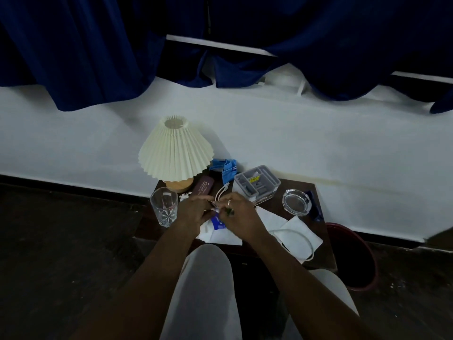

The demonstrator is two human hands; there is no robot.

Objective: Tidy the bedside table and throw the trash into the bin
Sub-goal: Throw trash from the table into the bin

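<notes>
Both hands meet over the middle of the dark bedside table (316,192). My left hand (193,212) and my right hand (239,212) together pinch a short white charging cable (221,191), whose two plug ends stick up behind the fingers. Under the hands lie a small blue packet (218,223) and white paper (220,235). A white face mask (297,235) with its ear loop lies at the front right. A crumpled blue wrapper (226,169) sits at the back. The red bin (353,256) stands on the floor to the right of the table.
A pleated cream lamp (175,149) stands at the table's back left, a maroon glasses case (203,188) beside it. A drinking glass (164,207) stands at the front left. A grey organiser tray (257,184) and a glass ashtray (296,201) sit to the right. Blue curtains hang behind.
</notes>
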